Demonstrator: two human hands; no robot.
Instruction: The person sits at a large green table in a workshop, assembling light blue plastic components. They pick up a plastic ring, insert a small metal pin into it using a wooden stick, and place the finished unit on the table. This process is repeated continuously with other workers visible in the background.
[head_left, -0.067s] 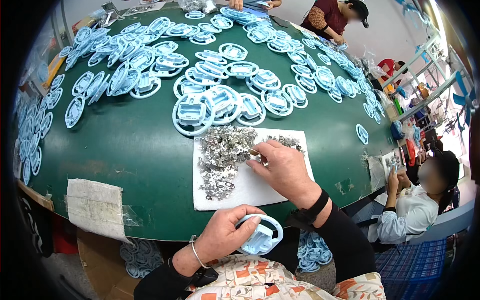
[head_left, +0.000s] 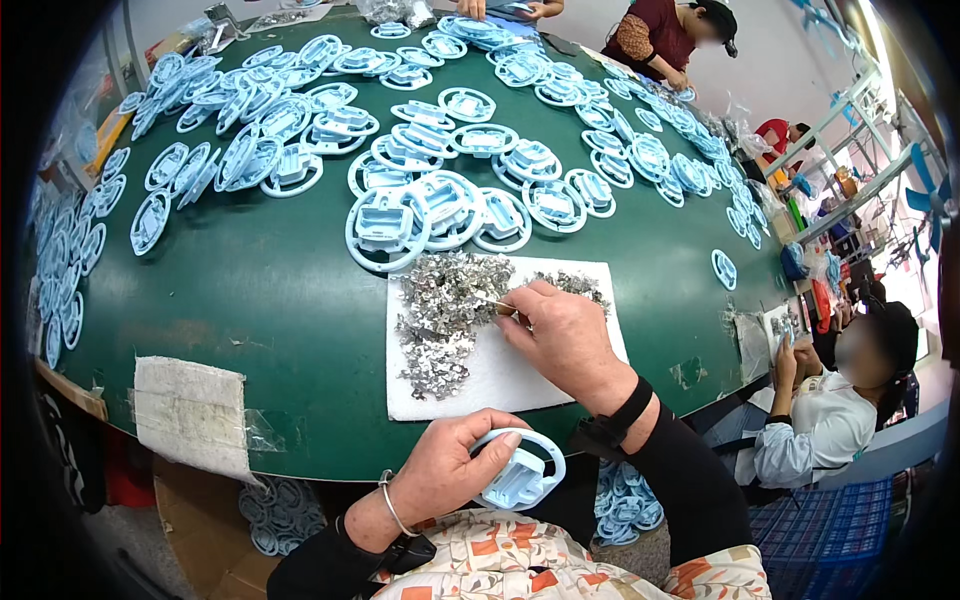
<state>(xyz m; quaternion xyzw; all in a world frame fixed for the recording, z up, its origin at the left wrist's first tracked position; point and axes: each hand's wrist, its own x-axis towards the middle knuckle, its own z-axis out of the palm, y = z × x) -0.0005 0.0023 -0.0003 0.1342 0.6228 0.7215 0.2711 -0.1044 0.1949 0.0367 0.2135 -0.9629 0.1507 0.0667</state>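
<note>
My left hand (head_left: 455, 465) grips a light-blue plastic ring-shaped part (head_left: 520, 478) by its rim, close to my body at the table's near edge. The part has a moulded, box-like recess inside its ring. My right hand (head_left: 568, 335) is closed in a pinch around a thin tool (head_left: 492, 300), its slim pale tip poking out past the fingers; its kind is mostly hidden. That tip is at the right side of a heap of small silvery metal pieces (head_left: 440, 310). Beneath the heap lies a white foam sheet (head_left: 510, 385), with a smaller metal pile (head_left: 572, 285) beyond my hand.
Many similar blue parts (head_left: 385, 225) cover the far side of the green table (head_left: 290, 310). A worn white cloth patch (head_left: 192, 410) is at the near left edge. More blue parts (head_left: 628, 505) sit below the table. Co-workers (head_left: 825, 400) are seated on the right and at the far side.
My right hand has shifted very slightly left with the thin tool, over the metal heap. My left hand and the blue part have stayed put.
</note>
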